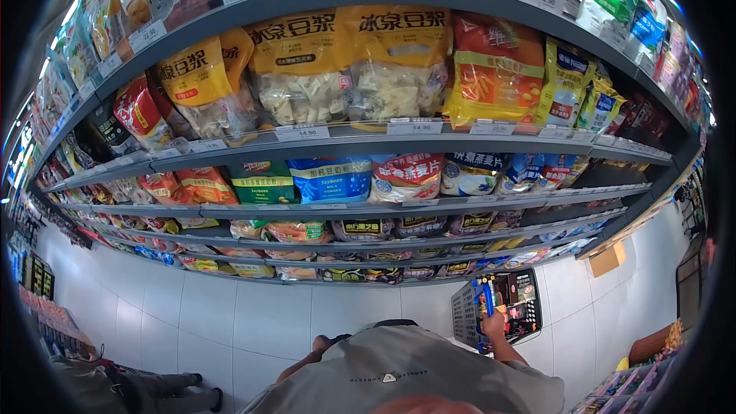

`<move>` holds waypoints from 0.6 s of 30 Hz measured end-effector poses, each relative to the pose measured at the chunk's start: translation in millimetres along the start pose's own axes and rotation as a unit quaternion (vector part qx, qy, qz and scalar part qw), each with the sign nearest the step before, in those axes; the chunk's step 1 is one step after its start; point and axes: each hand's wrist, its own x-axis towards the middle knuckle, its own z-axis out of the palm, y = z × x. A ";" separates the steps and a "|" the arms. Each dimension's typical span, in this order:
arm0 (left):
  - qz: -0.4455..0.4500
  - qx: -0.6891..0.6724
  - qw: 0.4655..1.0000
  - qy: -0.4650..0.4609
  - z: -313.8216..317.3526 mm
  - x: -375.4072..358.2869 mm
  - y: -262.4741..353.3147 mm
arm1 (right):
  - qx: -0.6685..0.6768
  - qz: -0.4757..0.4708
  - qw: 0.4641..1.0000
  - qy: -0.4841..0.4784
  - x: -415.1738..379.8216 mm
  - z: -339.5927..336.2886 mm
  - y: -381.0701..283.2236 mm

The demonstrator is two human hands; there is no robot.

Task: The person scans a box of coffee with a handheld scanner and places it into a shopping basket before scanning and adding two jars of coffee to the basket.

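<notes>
I stand facing tall store shelves packed with bagged food. My right hand (494,325) is closed on the blue handle (485,295) of a grey shopping basket (465,314), low at my right side, with packaged goods inside. My left hand (325,343) is held close to my grey shirt (414,376) at waist height, partly hidden; whether it holds anything does not show. Large yellow bags (395,61) fill the shelf at eye level, above a row of price tags (414,127).
Blue, green and red packets (331,179) line the lower shelves. A cardboard box (607,259) sits at the shelf's right end. Another person's legs and shoes (157,387) are on the white tile floor (230,314) at lower left. More racks stand at both edges.
</notes>
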 end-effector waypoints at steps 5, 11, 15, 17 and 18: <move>0.070 0.013 0.997 0.035 -11.3 -12.1 -20.0 | 0.010 -0.005 1.000 -0.013 -7.0 5.5 -10.5; 0.015 -0.079 0.997 -0.011 -85.3 -81.2 -12.3 | 0.009 -0.032 0.999 0.010 -22.9 21.7 -27.6; 0.029 -0.063 0.998 -0.004 -53.4 -45.4 -56.1 | 0.000 -0.014 1.000 0.009 -35.2 31.6 -46.8; 0.036 -0.045 0.998 0.001 -45.3 -42.3 -73.1 | 0.005 -0.017 1.000 0.013 -45.2 36.2 -56.5; 0.051 -0.020 0.999 0.002 -47.4 -42.0 -76.9 | 0.007 -0.014 1.000 0.009 -47.3 39.8 -61.8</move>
